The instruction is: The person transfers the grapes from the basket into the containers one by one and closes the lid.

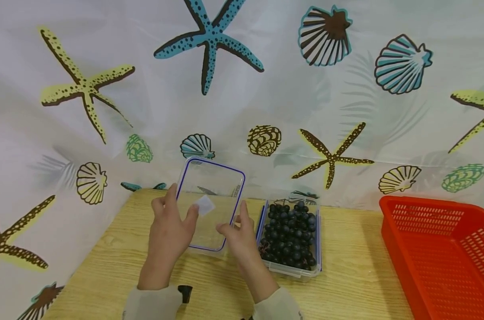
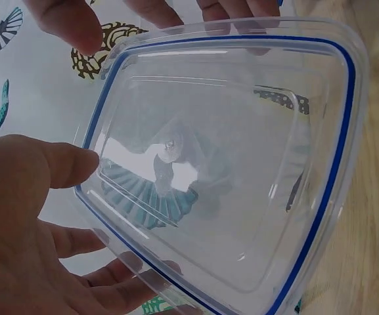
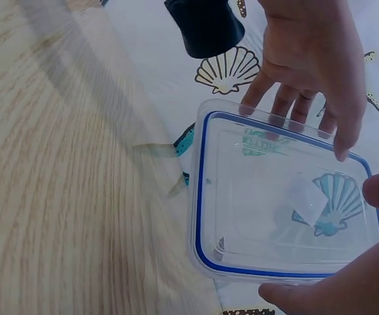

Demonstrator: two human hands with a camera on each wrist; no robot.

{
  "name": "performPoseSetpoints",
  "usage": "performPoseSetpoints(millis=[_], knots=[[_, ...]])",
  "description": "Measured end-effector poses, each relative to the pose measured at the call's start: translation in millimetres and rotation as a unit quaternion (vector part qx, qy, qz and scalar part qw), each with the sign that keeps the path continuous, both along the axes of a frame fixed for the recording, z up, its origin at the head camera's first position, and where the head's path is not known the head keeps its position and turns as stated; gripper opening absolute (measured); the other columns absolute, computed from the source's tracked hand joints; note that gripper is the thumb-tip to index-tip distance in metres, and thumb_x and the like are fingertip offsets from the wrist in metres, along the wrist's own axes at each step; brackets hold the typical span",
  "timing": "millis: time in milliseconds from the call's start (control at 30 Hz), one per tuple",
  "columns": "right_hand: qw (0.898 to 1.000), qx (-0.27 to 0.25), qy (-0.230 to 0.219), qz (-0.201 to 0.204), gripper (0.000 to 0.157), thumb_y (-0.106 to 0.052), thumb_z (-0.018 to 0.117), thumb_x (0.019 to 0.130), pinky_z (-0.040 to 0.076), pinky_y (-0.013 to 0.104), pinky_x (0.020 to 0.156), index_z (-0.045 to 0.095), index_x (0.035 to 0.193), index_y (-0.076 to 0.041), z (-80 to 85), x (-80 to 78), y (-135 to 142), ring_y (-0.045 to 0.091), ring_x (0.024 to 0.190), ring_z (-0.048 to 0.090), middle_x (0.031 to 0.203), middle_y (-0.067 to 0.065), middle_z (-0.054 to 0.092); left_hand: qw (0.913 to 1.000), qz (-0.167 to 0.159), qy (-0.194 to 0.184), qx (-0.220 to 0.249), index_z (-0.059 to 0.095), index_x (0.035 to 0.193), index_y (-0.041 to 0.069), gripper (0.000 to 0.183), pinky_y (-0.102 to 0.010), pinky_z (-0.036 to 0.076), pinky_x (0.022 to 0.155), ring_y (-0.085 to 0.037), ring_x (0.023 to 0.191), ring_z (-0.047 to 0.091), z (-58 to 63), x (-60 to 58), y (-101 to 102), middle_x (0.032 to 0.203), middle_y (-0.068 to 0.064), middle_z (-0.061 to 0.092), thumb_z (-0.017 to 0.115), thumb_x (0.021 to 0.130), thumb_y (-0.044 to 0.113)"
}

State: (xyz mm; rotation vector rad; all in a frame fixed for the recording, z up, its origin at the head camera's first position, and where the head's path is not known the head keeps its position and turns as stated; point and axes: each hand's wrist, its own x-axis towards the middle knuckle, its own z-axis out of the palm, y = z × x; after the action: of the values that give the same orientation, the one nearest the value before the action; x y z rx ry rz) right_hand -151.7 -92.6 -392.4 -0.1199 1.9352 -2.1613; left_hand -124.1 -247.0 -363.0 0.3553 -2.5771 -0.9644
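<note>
Both hands hold a clear rectangular plastic lid (image 1: pixel 222 178) with a blue sealing strip along its rim, tilted up above the table. My left hand (image 1: pixel 168 233) grips the left edge, thumb on the near face and fingers behind, as the left wrist view shows. The right hand (image 1: pixel 243 238) holds the opposite edge. Light glares off the lid's face in the left wrist view. Just right of the right hand, a clear plastic container (image 1: pixel 291 270) full of dark grapes (image 1: pixel 290 233) stands on the table.
On the right is a red perforated plastic basket (image 1: pixel 403 262). The wood-grain table (image 1: pixel 346 249) ends at a pale cloth (image 1: pixel 234 98) printed with starfish and shells. A black camera mount (image 1: pixel 184 293) sits at the left wrist. A blue strip (image 1: pixel 260 222) shows along the container's left side.
</note>
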Motion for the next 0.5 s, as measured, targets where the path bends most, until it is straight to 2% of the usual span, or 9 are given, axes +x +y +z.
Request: performPoseSetpoints(millis=[133, 333, 400, 500], knots=[[1.0, -0.008, 0.0, -0.004, 0.097, -0.013, 0.068, 0.089, 0.038, 0.057, 0.103, 0.006, 0.164, -0.013, -0.9, 1.4, -0.2, 0.048, 0.135, 0.036, 0.151, 0.028, 0.023, 0.9996, -0.01, 0.023, 0.013, 0.024, 0.159, 0.005, 0.07, -0.056, 0.051, 0.064, -0.046, 0.08, 0.06, 3.1, 1.4, 2.0, 0.139, -0.034, 0.028, 0.056, 0.104, 0.034], [1.0, -0.028, 0.008, -0.01, 0.097, -0.013, 0.066, 0.091, 0.04, 0.048, 0.095, 0.003, 0.164, -0.014, -1.1, 4.4, 0.7, 0.035, 0.118, 0.044, 0.141, 0.021, 0.029, 0.9976, -0.015, 0.053, 0.041, 0.029, 0.158, 0.01, 0.065, -0.059, 0.049, 0.07, -0.047, 0.087, 0.058, 5.2, 3.2, 4.7, 0.139, -0.03, 0.03, 0.055, 0.105, 0.038], [0.999, -0.036, 0.013, -0.011, 0.096, -0.013, 0.065, 0.091, 0.039, 0.048, 0.095, 0.003, 0.164, -0.014, -0.1, 5.6, 1.4, 0.035, 0.119, 0.043, 0.142, 0.02, 0.029, 0.9966, -0.015, 0.065, 0.049, 0.031, 0.158, 0.011, 0.065, -0.061, 0.048, 0.076, -0.049, 0.096, 0.058, 5.0, 3.1, 4.9, 0.14, -0.029, 0.031, 0.055, 0.105, 0.038], [0.998, -0.05, 0.023, -0.009, 0.095, -0.011, 0.064, 0.091, 0.038, 0.053, 0.102, 0.003, 0.164, -0.016, 1.3, 6.9, 2.2, 0.041, 0.134, 0.037, 0.153, 0.025, 0.022, 0.9939, -0.02, 0.09, 0.061, 0.032, 0.157, 0.011, 0.063, -0.065, 0.045, 0.087, -0.05, 0.113, 0.054, 4.6, 2.3, 5.0, 0.144, -0.027, 0.035, 0.055, 0.105, 0.038]])
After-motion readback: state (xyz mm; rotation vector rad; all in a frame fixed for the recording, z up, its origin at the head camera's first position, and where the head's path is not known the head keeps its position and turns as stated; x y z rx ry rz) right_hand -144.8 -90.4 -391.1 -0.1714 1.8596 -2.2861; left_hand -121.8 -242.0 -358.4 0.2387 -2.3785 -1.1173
